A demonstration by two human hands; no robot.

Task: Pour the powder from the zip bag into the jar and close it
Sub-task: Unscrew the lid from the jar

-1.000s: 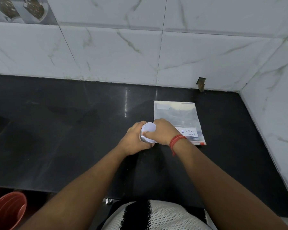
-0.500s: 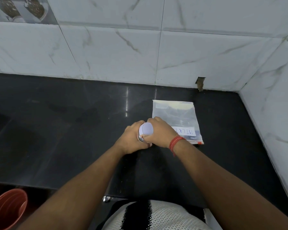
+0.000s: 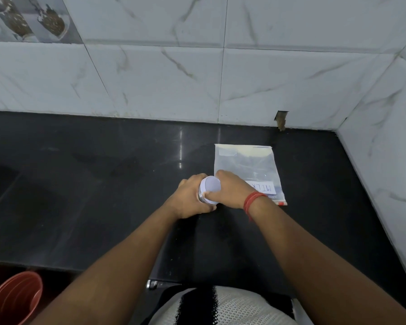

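Observation:
A small jar stands on the black counter point(image 3: 80, 195), its white lid point(image 3: 211, 185) facing up at me. My left hand point(image 3: 188, 200) wraps around the jar's body from the left. My right hand point(image 3: 230, 190), with a red thread on the wrist, grips the lid's rim from the right. A clear zip bag point(image 3: 246, 164) lies flat just behind my right hand, with a white label reading "MILK" near its front edge. The jar's body is mostly hidden by my fingers.
White marble-look tiled walls point(image 3: 220, 78) close the counter at the back and on the right. A red-brown bucket point(image 3: 12, 299) sits below the counter's front edge at the lower left. A small notch in the back wall point(image 3: 281, 119) lies behind the bag.
Both hands stay on the jar and lid. My right hand's grip on the lid has shifted slightly, as in turning it. The bag has not moved.

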